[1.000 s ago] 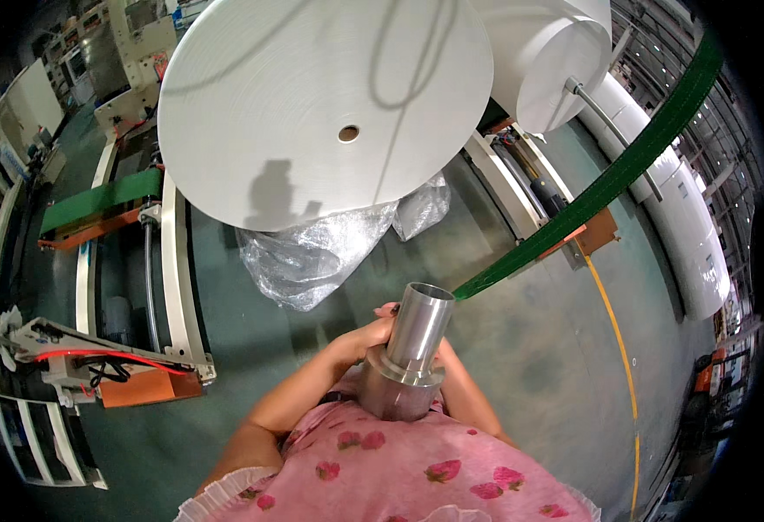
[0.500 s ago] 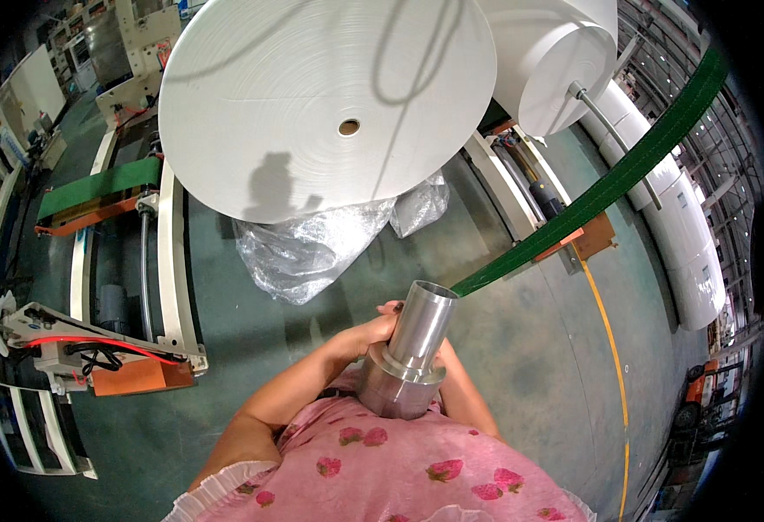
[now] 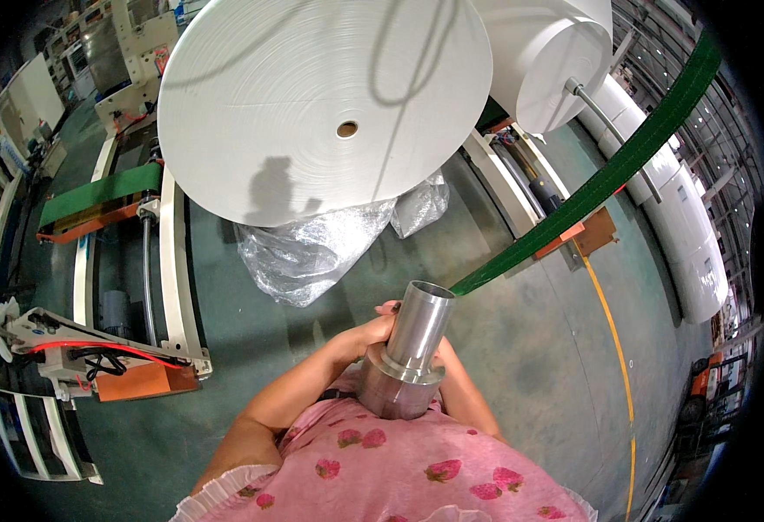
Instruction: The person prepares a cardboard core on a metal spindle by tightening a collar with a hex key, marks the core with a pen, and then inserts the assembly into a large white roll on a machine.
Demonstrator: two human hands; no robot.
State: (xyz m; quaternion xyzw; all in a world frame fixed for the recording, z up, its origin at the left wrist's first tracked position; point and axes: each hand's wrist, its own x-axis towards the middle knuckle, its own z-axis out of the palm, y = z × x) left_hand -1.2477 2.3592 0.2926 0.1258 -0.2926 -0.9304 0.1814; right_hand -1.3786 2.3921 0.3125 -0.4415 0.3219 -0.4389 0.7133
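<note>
Against the pink, berry-printed clothing at my waist is a stepped metal cylinder, a wide base with a narrower hollow tube tilted upward. My left hand is closed against its far left side, fingertips showing beside the tube and the other fingers hidden. Most of my right hand is behind the cylinder, so its fingers do not show. A green strap runs from behind the tube up to the upper right; whether a hand grips its end is hidden. Ahead stands a huge white paper roll with a small core hole.
Crumpled clear plastic wrap lies under the roll. To the left are a machine frame and a green-topped platform. A second roll with a protruding shaft is at right, near more white rolls. A yellow line crosses the floor.
The view has shifted very slightly. Both hands and the metal cylinder keep nearly the same pose, and the green strap stays stretched to the upper right.
</note>
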